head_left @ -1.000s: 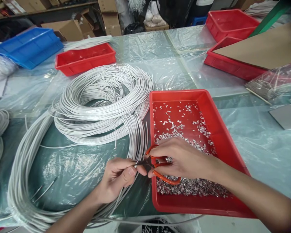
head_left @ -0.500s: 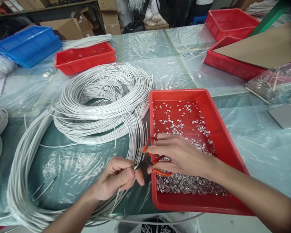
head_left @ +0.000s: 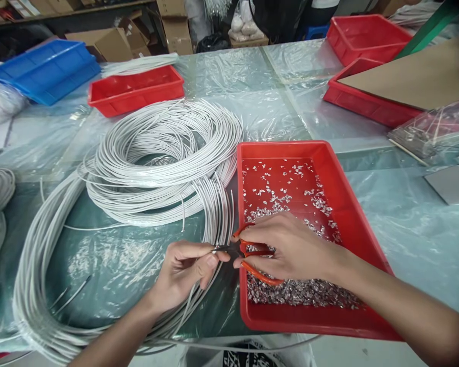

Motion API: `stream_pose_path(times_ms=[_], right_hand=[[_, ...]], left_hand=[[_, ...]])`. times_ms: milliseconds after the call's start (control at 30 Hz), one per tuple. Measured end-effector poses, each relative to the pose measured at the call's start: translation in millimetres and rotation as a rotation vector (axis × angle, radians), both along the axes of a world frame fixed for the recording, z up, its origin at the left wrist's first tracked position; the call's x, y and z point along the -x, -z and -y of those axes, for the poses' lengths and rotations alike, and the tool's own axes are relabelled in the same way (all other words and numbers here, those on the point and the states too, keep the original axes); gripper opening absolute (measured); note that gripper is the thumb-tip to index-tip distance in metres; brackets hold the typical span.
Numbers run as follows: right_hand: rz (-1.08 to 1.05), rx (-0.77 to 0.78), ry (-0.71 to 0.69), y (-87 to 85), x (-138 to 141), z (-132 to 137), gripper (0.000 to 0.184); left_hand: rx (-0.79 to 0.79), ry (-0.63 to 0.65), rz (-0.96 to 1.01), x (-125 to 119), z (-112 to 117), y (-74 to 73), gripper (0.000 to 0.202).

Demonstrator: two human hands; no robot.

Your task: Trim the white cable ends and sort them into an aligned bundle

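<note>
Orange-handled pliers point(head_left: 258, 251) are in my right hand point(head_left: 290, 247), their handles spread apart within its fingers. The dark jaws point left and reach the fingertips of my left hand point(head_left: 189, 267). Thumb and fingers of that hand are pinched together at the jaw tips, around a small bright bit too hidden to name. White cables point(head_left: 218, 214) run behind and below my left hand. My right hand is over the left part of a red tray point(head_left: 352, 214), which holds many small shiny metal pieces point(head_left: 290, 290).
A large coil of white cable point(head_left: 168, 173) lies behind my hands, and looser loops point(head_left: 34, 270) curve around on the left. Farther back are a small red bin point(head_left: 137, 97), a blue bin point(head_left: 46, 76) and red bins point(head_left: 367, 38) with a cardboard sheet point(head_left: 409, 76).
The pliers have turned from slanting down-left to nearly level. Their jaws and my left fingertips are slightly higher. My right hand has shifted a little to the right.
</note>
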State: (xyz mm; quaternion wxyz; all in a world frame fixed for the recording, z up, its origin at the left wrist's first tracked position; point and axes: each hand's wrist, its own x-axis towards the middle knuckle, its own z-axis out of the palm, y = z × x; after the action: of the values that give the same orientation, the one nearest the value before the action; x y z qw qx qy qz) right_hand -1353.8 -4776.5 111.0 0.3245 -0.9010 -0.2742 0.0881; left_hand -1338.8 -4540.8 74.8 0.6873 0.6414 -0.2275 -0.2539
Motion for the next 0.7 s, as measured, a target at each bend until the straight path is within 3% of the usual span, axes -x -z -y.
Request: stream_pose_path(times_ms=[167, 400, 700], right_hand=[[0.012, 0.096, 0.055, -1.2, 1.3, -0.3, 0.032], [0.003, 0.135, 0.060, -1.2, 0.9, 0.5, 0.028], [-0.027, 0.112, 0.054, -3.4, 0.8, 1.3, 0.027]], left_hand=[[-0.104, -0.108, 0.061, 2.0, 1.9, -1.1, 0.019], [-0.114, -0.075, 0.030, 2.3, 3.2, -1.7, 0.032], [-0.075, -0.080, 0.007, -2.5, -0.4, 2.6, 0.023]])
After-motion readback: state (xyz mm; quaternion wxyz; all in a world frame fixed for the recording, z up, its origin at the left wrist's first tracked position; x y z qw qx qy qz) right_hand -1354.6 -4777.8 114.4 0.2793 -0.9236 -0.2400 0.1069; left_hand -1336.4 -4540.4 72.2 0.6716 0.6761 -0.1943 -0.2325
